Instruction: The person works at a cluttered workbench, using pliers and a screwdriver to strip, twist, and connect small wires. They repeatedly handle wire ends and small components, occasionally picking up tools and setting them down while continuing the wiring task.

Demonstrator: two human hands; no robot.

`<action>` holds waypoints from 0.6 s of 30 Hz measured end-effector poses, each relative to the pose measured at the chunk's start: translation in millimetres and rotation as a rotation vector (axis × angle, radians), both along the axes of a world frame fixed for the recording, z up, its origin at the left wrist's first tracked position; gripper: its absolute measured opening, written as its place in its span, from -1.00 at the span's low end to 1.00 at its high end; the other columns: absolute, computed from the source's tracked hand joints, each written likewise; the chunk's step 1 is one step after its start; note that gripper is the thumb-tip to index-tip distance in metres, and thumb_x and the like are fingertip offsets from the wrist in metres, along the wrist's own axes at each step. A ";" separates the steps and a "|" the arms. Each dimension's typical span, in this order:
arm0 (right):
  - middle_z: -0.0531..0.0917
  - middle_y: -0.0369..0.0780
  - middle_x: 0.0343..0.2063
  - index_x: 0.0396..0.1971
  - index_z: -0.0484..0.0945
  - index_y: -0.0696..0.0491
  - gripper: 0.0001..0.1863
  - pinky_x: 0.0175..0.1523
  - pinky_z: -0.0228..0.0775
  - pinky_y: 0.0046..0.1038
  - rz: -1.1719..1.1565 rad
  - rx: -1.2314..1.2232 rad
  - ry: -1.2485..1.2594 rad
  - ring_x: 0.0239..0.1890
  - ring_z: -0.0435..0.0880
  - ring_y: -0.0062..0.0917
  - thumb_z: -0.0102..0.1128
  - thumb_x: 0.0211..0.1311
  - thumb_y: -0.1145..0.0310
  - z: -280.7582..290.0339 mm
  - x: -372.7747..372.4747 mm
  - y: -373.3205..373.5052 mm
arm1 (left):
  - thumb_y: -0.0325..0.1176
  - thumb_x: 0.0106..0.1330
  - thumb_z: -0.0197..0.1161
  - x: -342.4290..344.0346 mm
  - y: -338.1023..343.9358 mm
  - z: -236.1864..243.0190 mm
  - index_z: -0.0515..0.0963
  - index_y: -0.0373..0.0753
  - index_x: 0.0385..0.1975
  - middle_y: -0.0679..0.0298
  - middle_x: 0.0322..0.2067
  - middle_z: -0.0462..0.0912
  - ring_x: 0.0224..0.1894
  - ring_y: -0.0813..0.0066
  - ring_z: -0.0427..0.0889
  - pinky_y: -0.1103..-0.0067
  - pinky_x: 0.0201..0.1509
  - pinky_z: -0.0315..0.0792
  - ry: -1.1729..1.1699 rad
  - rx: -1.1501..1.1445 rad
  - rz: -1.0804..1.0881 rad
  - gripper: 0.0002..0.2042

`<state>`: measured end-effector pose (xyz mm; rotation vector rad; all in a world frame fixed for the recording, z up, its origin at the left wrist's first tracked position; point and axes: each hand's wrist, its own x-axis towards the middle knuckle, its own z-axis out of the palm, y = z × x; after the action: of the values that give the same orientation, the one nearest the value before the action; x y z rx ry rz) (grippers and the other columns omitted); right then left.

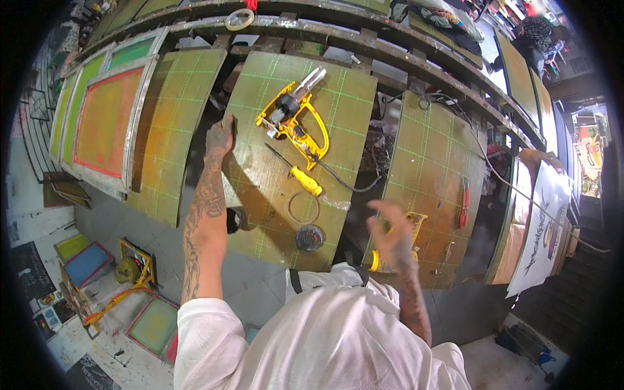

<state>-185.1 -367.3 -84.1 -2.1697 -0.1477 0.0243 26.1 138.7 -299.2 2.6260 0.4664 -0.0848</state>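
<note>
The 2 hands are well apart. The left hand sits at the near edge of the green bench; whether it clasps that edge, I cannot tell. The right hand, blurred, has thumb and fingers parted over a yellow shell piece; contact is unclear.

Right of the left hand, the yellow tool lies with its inside exposed. Between the hands are a yellow-handled screwdriver and the tool's dark cord.

For good handling, I'd take the shell by its outer rim and leave its inner side unpressed. The left hand would serve better steadying the tool by its yellow frame, off the bare wiring. Best to keep the cord slack, and to slide the screwdriver toward the right hand, its tip away from the exposed parts.
</note>
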 end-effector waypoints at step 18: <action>0.65 -0.14 0.23 0.29 0.57 0.04 -0.52 0.41 0.36 -0.32 0.588 0.362 0.853 0.30 0.58 -0.32 0.02 0.61 0.06 53.6 -85.9 1.8 | 0.12 0.58 -0.10 -15.7 -3.6 34.3 0.60 -0.22 0.20 -0.24 0.09 0.64 0.16 -0.35 0.57 0.04 0.26 0.42 -0.016 0.019 -0.053 -0.44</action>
<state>-271.0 -365.5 -30.5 -1.5323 -0.2614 1.1412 10.4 135.1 -264.9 2.6559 0.3946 -0.0761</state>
